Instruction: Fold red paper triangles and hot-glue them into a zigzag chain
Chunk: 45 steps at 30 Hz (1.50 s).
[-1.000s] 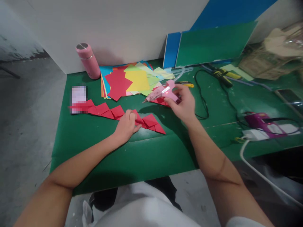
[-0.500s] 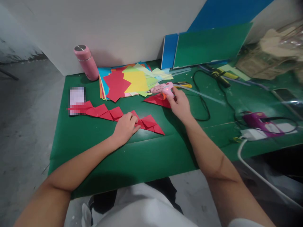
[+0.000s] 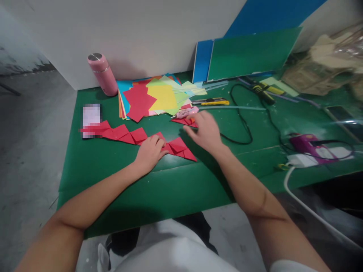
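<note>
A zigzag strip of folded red paper (image 3: pixel 138 135) lies across the green table. My left hand (image 3: pixel 150 153) is closed on its middle, with the fingers pressed down on the folds and covering part of it. To the right, my right hand (image 3: pixel 205 132) is open and holds nothing, its thumb apart from the fingers. Just beyond it a pink hot glue gun (image 3: pixel 185 112) lies on its side, nozzle toward the left and a clear glue stick (image 3: pixel 232 108) trailing from its back. Another red folded paper piece (image 3: pixel 181 121) shows partly beneath the gun.
Sheets of coloured paper (image 3: pixel 163 99) are stacked at the back, beside a pink bottle (image 3: pixel 103 75). A yellow utility knife (image 3: pixel 211 101) lies near the gun. A black cord (image 3: pixel 251 132) loops on the right, toward a purple and white power strip (image 3: pixel 314 151). Boards (image 3: pixel 252 56) lean against the wall.
My right hand has let go of the glue gun, which now lies lower and further left on the table. The hand has drawn back toward me. My left hand stays on the red strip.
</note>
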### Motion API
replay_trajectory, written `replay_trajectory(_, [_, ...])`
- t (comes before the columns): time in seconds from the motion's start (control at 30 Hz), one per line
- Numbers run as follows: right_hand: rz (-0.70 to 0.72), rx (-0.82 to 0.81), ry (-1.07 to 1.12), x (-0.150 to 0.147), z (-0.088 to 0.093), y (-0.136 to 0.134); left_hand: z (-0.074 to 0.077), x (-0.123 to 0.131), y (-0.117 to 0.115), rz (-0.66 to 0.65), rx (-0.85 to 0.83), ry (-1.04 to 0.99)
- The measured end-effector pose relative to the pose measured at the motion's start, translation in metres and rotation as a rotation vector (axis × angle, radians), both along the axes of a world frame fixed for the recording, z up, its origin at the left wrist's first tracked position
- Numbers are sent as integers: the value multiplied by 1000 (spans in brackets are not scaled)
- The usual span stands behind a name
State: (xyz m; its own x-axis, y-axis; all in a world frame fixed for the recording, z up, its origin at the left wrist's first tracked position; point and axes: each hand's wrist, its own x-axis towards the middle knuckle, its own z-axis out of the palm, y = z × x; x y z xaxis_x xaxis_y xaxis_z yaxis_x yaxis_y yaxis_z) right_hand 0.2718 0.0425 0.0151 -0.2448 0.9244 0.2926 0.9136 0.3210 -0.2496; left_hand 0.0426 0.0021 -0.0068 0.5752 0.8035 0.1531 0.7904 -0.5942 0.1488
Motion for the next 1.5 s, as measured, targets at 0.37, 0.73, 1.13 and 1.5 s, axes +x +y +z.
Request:
replay_trajectory(0.37, [396, -521, 7, -14, 11, -18, 1, -1, 0, -14, 0, -30])
replay_trajectory(0.73, [209, -424, -199, -26, 20, -29, -1, -9, 0, -110, -30, -241])
replay_trajectory(1.13, [242, -480, -100, -27, 24, -31, 0, -10, 1, -143, -25, -281])
replay_trajectory(1.5, [272, -471, -29, -25, 23, -33, 5, -8, 3, -144, -36, -305])
